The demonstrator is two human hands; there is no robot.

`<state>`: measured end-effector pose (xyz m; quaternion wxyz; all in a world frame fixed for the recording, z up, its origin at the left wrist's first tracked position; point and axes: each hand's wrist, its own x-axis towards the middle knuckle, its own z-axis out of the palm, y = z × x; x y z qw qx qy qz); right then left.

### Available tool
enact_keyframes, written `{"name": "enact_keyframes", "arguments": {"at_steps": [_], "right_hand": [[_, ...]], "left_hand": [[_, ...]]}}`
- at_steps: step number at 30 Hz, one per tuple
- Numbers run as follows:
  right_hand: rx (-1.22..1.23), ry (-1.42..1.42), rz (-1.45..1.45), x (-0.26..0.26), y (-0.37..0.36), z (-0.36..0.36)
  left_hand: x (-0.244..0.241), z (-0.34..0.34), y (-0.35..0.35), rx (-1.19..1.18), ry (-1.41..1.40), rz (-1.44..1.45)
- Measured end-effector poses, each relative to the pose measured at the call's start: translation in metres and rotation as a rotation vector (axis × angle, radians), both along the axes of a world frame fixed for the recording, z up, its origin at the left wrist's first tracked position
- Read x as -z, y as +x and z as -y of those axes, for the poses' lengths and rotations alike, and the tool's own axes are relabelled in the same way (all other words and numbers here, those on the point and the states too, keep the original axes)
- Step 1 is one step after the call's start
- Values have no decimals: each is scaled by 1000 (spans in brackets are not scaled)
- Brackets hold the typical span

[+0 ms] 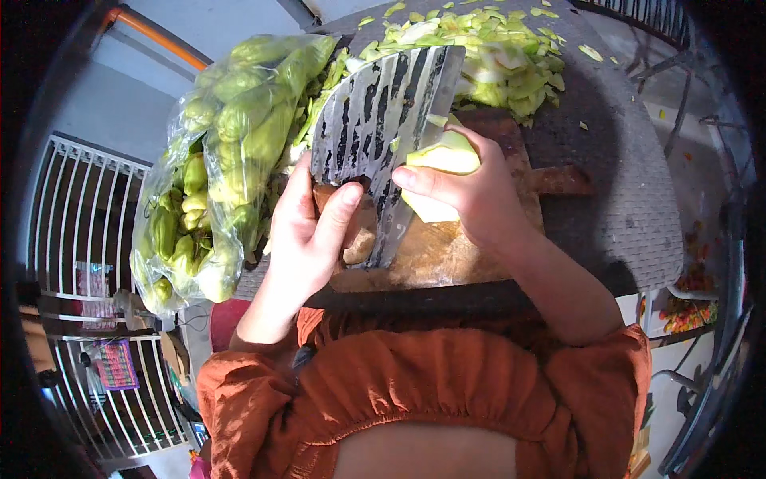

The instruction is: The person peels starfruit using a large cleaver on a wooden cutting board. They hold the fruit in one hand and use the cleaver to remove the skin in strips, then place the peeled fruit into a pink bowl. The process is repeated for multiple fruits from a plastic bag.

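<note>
My left hand (308,227) grips a broad cleaver (383,114) near its wooden handle (361,244). Its wide metal blade, streaked black and grey, stands up and points away from me. In my right hand (485,191) is a peeled, pale green chayote (446,157) with cut faces, held against the blade's right edge. A small sliver (437,120) clings to the blade by that edge. Beneath both hands lies a wooden cutting board (440,254), whose short handle (562,179) juts out to the right.
A clear plastic bag (230,143) full of whole green chayotes leans at the left of the table. Cut slices (508,72) are heaped behind the board, some scattered on the grey patterned tabletop (637,179). White metal bars (90,221) stand beyond on the left.
</note>
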<state>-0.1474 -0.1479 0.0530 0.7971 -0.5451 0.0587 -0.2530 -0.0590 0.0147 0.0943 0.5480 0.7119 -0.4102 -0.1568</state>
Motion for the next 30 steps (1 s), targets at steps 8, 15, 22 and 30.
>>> {"name": "enact_keyframes", "arguments": {"at_steps": [8, 15, 22, 30], "right_hand": [[36, 58, 28, 5, 1, -3], [77, 159, 25, 2, -4, -7], [13, 46, 9, 1, -3, 1], [-9, 59, 40, -4, -5, 4]], "left_hand": [[12, 5, -7, -4, -115, -67], [24, 12, -12, -39, -178, -24], [17, 14, -10, 37, -171, -90], [8, 19, -9, 88, -95, -112]]}}
